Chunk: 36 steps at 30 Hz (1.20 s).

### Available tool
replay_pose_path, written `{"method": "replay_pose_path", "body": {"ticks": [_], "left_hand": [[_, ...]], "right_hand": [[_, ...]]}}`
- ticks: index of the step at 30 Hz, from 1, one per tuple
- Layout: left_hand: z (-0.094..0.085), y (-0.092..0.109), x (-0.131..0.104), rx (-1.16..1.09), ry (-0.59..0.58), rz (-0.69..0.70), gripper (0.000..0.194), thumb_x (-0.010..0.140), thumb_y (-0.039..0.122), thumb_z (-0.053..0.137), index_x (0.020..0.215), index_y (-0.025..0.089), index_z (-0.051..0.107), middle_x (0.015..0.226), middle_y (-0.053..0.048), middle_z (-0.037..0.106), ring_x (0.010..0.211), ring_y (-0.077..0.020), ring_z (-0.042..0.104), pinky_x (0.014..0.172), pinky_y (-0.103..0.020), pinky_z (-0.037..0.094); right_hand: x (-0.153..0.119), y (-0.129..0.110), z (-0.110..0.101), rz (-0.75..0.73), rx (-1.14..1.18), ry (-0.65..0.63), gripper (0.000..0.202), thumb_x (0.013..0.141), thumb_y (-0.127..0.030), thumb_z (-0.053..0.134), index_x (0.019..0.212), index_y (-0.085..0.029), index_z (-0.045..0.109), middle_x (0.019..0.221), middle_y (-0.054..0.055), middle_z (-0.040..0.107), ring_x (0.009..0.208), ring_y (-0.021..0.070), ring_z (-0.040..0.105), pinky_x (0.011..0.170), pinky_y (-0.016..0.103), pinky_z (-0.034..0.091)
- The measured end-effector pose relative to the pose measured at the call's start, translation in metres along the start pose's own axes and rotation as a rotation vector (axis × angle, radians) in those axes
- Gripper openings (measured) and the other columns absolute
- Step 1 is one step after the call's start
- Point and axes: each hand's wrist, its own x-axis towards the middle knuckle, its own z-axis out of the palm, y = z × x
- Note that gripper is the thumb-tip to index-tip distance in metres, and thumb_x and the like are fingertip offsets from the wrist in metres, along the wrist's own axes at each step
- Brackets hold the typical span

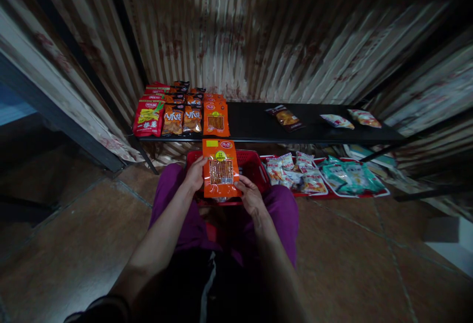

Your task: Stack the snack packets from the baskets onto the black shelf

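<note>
An orange snack packet (220,169) with a clear window is held upright between both hands, above a red basket (254,165) at my knees. My left hand (195,174) grips its left edge, and my right hand (249,192) pinches its lower right corner. Just beyond, similar orange packets (215,116) stand in a row on the black shelf (247,121). To their left are brown-and-orange snack bags (183,118) and red snack bags (149,116). The held packet hides most of the basket's inside.
Farther right on the shelf lie a dark brown packet (284,117) and two small packets (336,121). Below stand baskets with white-and-red packets (295,171) and green packets (349,176). Corrugated sheeting (229,32) rises behind; black shelf posts (125,27) flank the sides.
</note>
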Motion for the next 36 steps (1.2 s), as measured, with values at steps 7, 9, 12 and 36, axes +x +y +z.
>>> {"method": "replay_pose_path", "body": {"ticks": [7, 9, 12, 36], "left_hand": [[-0.006, -0.007, -0.024, 0.063, -0.149, -0.083, 0.041, 0.061, 0.007, 0.063, 0.101, 0.017, 0.065, 0.096, -0.004, 0.071, 0.09, -0.02, 0.066, 0.087, -0.033, 0.049], [-0.008, -0.01, -0.027, 0.084, -0.178, -0.094, 0.048, 0.059, 0.005, 0.062, 0.105, 0.018, 0.064, 0.099, -0.005, 0.071, 0.093, -0.0211, 0.066, 0.09, -0.034, 0.047], [-0.009, -0.012, -0.029, 0.108, -0.203, -0.114, 0.052, 0.058, 0.003, 0.063, 0.108, 0.018, 0.063, 0.102, -0.006, 0.07, 0.096, -0.0225, 0.065, 0.091, -0.036, 0.047], [-0.004, -0.02, -0.031, 0.076, -0.251, -0.086, 0.059, 0.054, 0.006, 0.069, 0.111, 0.019, 0.061, 0.105, -0.007, 0.069, 0.095, -0.023, 0.065, 0.089, -0.037, 0.047]], "right_hand": [[0.0, -0.003, 0.004, -0.024, 0.011, 0.053, 0.036, 0.046, -0.024, 0.083, 0.081, -0.023, 0.072, 0.074, -0.002, 0.074, 0.064, 0.0147, 0.065, 0.063, 0.027, 0.052], [0.001, -0.002, 0.004, -0.035, 0.019, 0.085, 0.036, 0.046, -0.024, 0.083, 0.08, -0.023, 0.072, 0.073, -0.002, 0.073, 0.065, 0.015, 0.065, 0.064, 0.028, 0.052], [0.002, 0.0, 0.002, -0.053, 0.008, 0.107, 0.035, 0.046, -0.024, 0.082, 0.08, -0.023, 0.072, 0.075, -0.002, 0.073, 0.068, 0.016, 0.065, 0.068, 0.03, 0.052], [0.009, 0.01, -0.006, -0.783, -1.055, 0.21, 0.042, 0.08, -0.022, 0.048, 0.118, -0.027, 0.063, 0.131, 0.005, 0.056, 0.124, 0.0243, 0.043, 0.106, 0.047, 0.034]]}}
